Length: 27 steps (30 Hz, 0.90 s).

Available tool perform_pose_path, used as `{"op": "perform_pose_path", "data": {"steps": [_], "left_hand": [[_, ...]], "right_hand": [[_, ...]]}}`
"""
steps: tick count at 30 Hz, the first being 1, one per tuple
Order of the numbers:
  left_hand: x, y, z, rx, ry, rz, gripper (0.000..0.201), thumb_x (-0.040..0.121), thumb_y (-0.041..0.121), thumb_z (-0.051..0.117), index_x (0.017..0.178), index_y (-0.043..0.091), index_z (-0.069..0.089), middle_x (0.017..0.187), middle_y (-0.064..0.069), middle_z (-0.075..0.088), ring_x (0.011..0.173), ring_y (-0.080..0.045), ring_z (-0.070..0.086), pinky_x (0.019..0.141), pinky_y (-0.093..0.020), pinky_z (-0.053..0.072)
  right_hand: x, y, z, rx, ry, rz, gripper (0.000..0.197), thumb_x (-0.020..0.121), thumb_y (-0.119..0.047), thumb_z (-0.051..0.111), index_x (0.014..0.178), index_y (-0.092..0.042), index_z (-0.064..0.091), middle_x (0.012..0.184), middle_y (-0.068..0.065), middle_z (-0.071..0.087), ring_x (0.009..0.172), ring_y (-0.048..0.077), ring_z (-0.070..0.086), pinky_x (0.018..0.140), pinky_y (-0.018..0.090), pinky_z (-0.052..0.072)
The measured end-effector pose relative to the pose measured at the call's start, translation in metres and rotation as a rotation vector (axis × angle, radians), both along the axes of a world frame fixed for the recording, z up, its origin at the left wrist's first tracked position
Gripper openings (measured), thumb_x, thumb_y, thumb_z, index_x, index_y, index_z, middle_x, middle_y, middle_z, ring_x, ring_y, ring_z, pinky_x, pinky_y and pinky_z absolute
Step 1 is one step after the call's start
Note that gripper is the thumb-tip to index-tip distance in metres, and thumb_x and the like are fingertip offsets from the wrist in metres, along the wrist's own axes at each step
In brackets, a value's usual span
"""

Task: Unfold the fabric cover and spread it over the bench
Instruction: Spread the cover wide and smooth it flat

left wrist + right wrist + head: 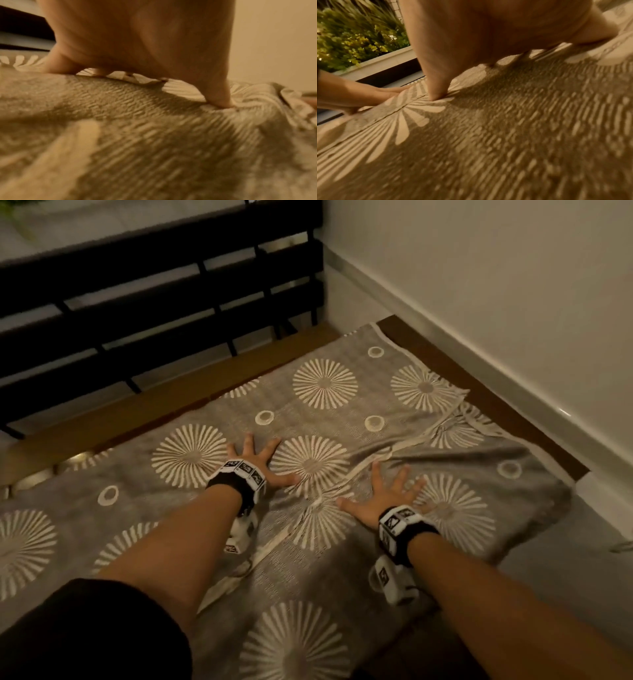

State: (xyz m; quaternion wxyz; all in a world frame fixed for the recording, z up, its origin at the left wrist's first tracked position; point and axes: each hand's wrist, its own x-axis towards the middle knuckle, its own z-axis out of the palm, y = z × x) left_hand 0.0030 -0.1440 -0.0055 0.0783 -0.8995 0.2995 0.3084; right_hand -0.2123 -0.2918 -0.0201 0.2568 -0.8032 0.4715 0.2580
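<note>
Both hands lie flat, palms down, on the fabric cover (pixel 318 392), a grey cloth printed with cream sunbursts and small rings. The left hand (pixel 258 462) has its fingers spread wide and straight, pressing the cloth; it grips nothing. The right hand (pixel 383 494), just beside it and a little nearer the person, is likewise splayed and flat, holding nothing, only pressing down.

The cover lies spread over the desk (pixel 144 402), whose brown wooden surface shows as a bare strip beyond the left hand's fingertips and again past the cloth's far right corner. Between the two hands runs a cream-bordered hem (pixel 346 474), where one layer of the cloth overlaps another. To the right of the right hand the fabric is rumpled and folded back on itself, its edge drooping off the desk's near side.

The left wrist view shows the left hand's fingers (pixel 217 97) pressed into the woven cloth, a small ridge of fabric bunched in front of them. The right wrist view shows a finger of the right hand (pixel 436 93) planted on a sunburst by the hem, with the left hand (pixel 373 94) flat on the cloth beyond it.

Beyond the desk, past both hands, stands a dark slatted railing (pixel 154 285); a pale wall (pixel 496 285) runs along the right hand's side.
</note>
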Motion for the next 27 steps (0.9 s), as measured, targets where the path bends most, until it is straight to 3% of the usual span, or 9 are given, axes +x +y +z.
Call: {"op": "perform_pose_path", "data": {"steps": [3, 6, 10, 12, 14, 19, 22, 25, 27], "left_hand": [[0.0, 0.024, 0.012, 0.04, 0.02, 0.18, 0.113, 0.057, 0.097, 0.038, 0.145, 0.051, -0.016, 0.158, -0.011, -0.024, 0.142, -0.051, -0.012, 0.111, -0.064, 0.002], [-0.007, 0.068, 0.007, 0.102, 0.031, 0.399, 0.111, 0.063, 0.095, 0.032, 0.146, 0.043, -0.019, 0.156, -0.022, -0.022, 0.141, -0.054, -0.007, 0.111, -0.066, 0.005], [-0.029, 0.121, -0.004, -0.036, -0.026, 0.766, 0.119, 0.066, 0.087, 0.049, 0.153, 0.023, -0.003, 0.152, -0.034, 0.014, 0.135, -0.055, 0.022, 0.108, -0.064, 0.024], [-0.026, 0.14, -0.001, -0.057, -0.02, 0.819, 0.12, 0.07, 0.084, 0.049, 0.152, 0.009, 0.003, 0.15, -0.031, 0.026, 0.134, -0.049, 0.032, 0.109, -0.055, 0.029], [-0.013, 0.156, 0.008, -0.053, 0.01, 0.829, 0.122, 0.071, 0.086, 0.044, 0.152, 0.005, 0.004, 0.154, -0.023, 0.027, 0.136, -0.042, 0.034, 0.108, -0.047, 0.031], [0.007, 0.197, 0.014, -0.069, 0.023, 0.681, 0.115, 0.065, 0.089, 0.046, 0.152, 0.02, 0.016, 0.147, -0.015, 0.044, 0.127, -0.038, 0.047, 0.1, -0.043, 0.04], [0.005, 0.215, 0.008, 0.02, -0.088, 0.565, 0.113, 0.063, 0.091, 0.044, 0.152, 0.03, 0.01, 0.154, -0.022, 0.022, 0.139, -0.046, 0.022, 0.113, -0.053, 0.026], [0.0, 0.233, 0.0, 0.026, -0.022, 0.663, 0.112, 0.058, 0.095, 0.039, 0.147, 0.048, -0.009, 0.16, -0.01, -0.012, 0.143, -0.048, -0.007, 0.113, -0.064, 0.011], [-0.003, 0.243, -0.008, -0.002, -0.02, 0.686, 0.112, 0.053, 0.099, 0.034, 0.144, 0.053, -0.014, 0.159, -0.004, -0.02, 0.143, -0.046, -0.015, 0.112, -0.067, 0.008]], "right_hand": [[0.045, -0.02, 0.001, -0.024, 0.038, 0.218, 0.133, 0.037, -0.101, 0.04, 0.142, -0.048, -0.023, 0.154, 0.013, -0.032, 0.136, 0.05, -0.029, 0.107, 0.073, -0.001], [0.108, -0.025, 0.005, -0.055, 0.036, 0.533, 0.129, 0.044, -0.097, 0.047, 0.144, -0.047, -0.017, 0.156, 0.014, -0.027, 0.14, 0.048, -0.022, 0.113, 0.065, -0.002], [0.187, 0.009, 0.007, -0.051, -0.087, 0.907, 0.123, 0.048, -0.09, 0.058, 0.145, -0.052, -0.009, 0.159, 0.002, -0.022, 0.143, 0.042, -0.018, 0.114, 0.064, 0.001], [0.213, 0.038, 0.01, -0.074, -0.176, 1.08, 0.114, 0.058, -0.083, 0.059, 0.147, -0.049, -0.005, 0.159, -0.002, -0.02, 0.146, 0.035, -0.016, 0.114, 0.064, 0.003], [0.227, 0.066, 0.013, -0.157, -0.284, 1.193, 0.102, 0.071, -0.071, 0.058, 0.15, -0.042, -0.001, 0.16, -0.001, -0.017, 0.147, 0.032, -0.012, 0.115, 0.062, 0.005], [0.208, 0.094, 0.006, -0.215, -0.324, 1.101, 0.07, 0.088, -0.059, 0.044, 0.148, -0.027, 0.028, 0.161, 0.006, 0.006, 0.145, 0.034, 0.012, 0.115, 0.059, 0.016], [0.177, 0.091, -0.002, -0.165, -0.301, 0.982, 0.079, 0.085, -0.07, 0.036, 0.15, -0.026, 0.023, 0.161, 0.006, 0.002, 0.146, 0.036, 0.009, 0.115, 0.06, 0.017], [0.146, 0.092, -0.006, -0.148, -0.22, 0.964, 0.097, 0.073, -0.084, 0.036, 0.151, -0.033, 0.008, 0.161, 0.004, -0.006, 0.147, 0.035, 0.001, 0.114, 0.062, 0.013], [0.128, 0.097, -0.01, -0.136, -0.149, 0.948, 0.106, 0.066, -0.089, 0.039, 0.15, -0.038, -0.001, 0.161, 0.002, -0.014, 0.147, 0.035, -0.007, 0.114, 0.062, 0.008]]}}
